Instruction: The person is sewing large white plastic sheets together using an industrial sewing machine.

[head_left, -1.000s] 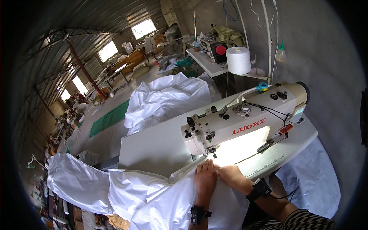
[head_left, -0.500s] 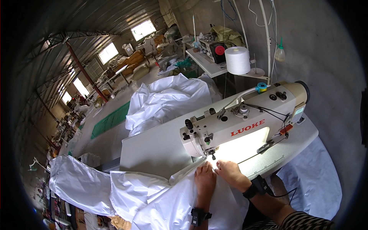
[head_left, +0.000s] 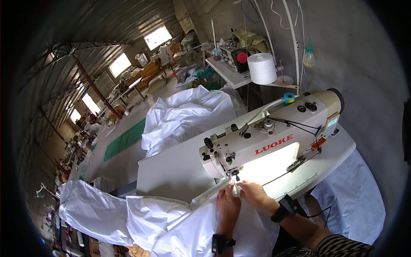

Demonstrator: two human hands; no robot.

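A white sewing machine stands on its pale table, its work light shining under the arm. White fabric runs up over the table's front edge to the needle area. Just in front of the needle, my left hand is closed on the fabric with its fingers bent. Close beside it on the right, my right hand pinches the fabric edge, thumb and fingers together. A small bunched fold shows between the two hands. The fingertips are partly lost in glare.
More white fabric is heaped behind the machine table, and another length hangs at the right. A white thread cone stands beyond the machine. An oil bottle hangs by the wall. A green strip lies farther left.
My left fingers, stretched flatter on the fabric before, are now bent around it. A fold has risen between my hands. The view has shifted slightly.
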